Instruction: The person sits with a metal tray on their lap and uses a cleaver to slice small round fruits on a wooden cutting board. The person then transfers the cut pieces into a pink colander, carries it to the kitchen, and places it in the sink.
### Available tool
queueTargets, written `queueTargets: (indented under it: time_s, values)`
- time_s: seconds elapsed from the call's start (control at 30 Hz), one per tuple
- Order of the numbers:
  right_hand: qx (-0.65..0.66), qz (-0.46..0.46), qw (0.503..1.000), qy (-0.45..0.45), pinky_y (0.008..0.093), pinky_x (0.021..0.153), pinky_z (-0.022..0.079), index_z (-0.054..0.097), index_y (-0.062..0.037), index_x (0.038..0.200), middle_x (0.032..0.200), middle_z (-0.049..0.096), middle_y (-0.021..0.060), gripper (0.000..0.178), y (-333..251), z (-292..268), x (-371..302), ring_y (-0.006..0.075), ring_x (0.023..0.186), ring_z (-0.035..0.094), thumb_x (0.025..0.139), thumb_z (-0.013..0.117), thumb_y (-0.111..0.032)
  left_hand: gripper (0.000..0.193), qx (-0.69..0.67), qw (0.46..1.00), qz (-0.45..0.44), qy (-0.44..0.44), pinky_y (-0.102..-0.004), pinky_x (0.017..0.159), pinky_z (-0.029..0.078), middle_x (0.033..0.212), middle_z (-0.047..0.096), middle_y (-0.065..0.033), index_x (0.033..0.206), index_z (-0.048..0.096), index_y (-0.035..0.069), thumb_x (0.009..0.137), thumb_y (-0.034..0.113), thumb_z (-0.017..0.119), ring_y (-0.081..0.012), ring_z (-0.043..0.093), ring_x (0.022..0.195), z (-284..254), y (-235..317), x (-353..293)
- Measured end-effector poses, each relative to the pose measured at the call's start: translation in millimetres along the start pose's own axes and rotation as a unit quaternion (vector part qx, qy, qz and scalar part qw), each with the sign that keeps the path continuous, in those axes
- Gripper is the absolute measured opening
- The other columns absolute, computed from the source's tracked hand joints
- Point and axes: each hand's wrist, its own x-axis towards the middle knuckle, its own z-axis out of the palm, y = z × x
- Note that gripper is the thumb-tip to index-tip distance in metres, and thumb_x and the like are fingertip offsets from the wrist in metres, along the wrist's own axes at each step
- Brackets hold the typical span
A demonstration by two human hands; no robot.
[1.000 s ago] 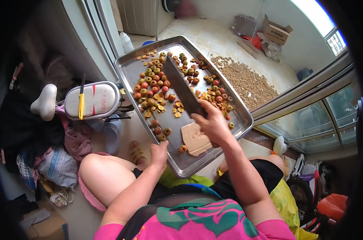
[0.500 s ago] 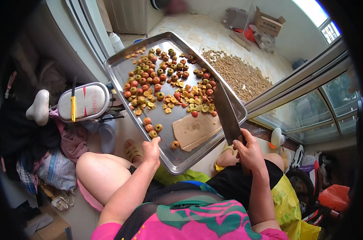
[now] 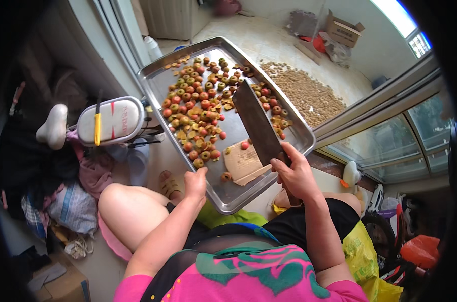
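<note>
A large metal tray [image 3: 225, 200] lies tilted across the view above my knees. My left hand [image 3: 194, 184] is closed on its near left rim, thumb on top. In my right hand [image 3: 297, 173] is a cleaver [image 3: 257, 123], its broad dark blade reaching over the tray. Small round red and green fruits [image 3: 201, 94], several with hollowed ends, crowd the tray's left side among yellowish slices. More fruits and slices [image 3: 279, 118] lie right of the blade. A piece of cardboard [image 3: 243, 163] rests in the near part, partly covered by the cleaver, with a red fruit on it.
A yellow-handled knife [image 3: 97, 128] lies on a white padded seat [image 3: 118, 122] at the left. Beyond the tray, many small brown pieces [image 3: 306, 95] are spread on the floor. A glass sliding door [image 3: 384, 136] is at right, with a yellow bag [image 3: 362, 256] nearer me.
The cleaver has swung left across the tray. Fruits and slices have shifted left and toward me, and bare metal now shows beside the blade. My left hand stays at the rim.
</note>
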Motion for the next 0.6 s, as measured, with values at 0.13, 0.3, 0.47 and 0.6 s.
queueTargets:
  time_s: [0.13,0.3,0.47,0.6]
  values:
    - [0.121,0.029,0.991,0.057,0.0225,0.044,0.043,0.045,-0.0015,0.125,0.075,0.056,0.0039,0.041,18,-26,-19,0.008,0.051,0.051,0.088,0.059,-0.011,0.022,-0.066,0.997,-0.033,-0.028,-0.0301,0.059,0.043,0.074,0.06,-0.0071,0.08,0.061,-0.011,0.078,0.011,0.059,-0.0123,0.053,0.064,-3,15,-11]
    - [0.153,0.02,0.987,0.054,0.0219,0.043,0.043,0.044,-0.0012,0.127,0.073,0.055,0.0034,0.042,31,-46,-31,0.0074,0.049,0.05,0.089,0.057,-0.01,0.017,-0.042,0.999,-0.012,-0.003,-0.0301,0.056,0.042,0.07,0.059,-0.0044,0.076,0.059,-0.007,0.08,0.009,0.058,-0.0124,0.053,0.063,-1,13,-6]
    - [0.141,0.097,0.979,-0.11,0.0247,0.046,0.044,0.039,0.002,0.131,0.074,0.056,0.0044,0.052,9,-22,-28,0.0095,0.054,0.052,0.086,0.061,-0.012,0.014,-0.037,0.998,-0.045,0.004,-0.0311,0.057,0.043,0.073,0.059,-0.0056,0.082,0.058,-0.007,0.081,0.007,0.056,-0.0135,0.054,0.063,3,18,-10]
    - [0.075,0.106,0.961,-0.242,0.0233,0.047,0.044,0.045,-0.0018,0.128,0.074,0.057,0.0037,0.045,-4,1,-8,0.0082,0.056,0.052,0.087,0.061,-0.012,0.013,-0.054,0.998,-0.024,0.017,-0.0317,0.054,0.041,0.071,0.056,-0.0049,0.082,0.058,-0.006,0.081,0.007,0.056,-0.0136,0.051,0.058,3,10,-3]
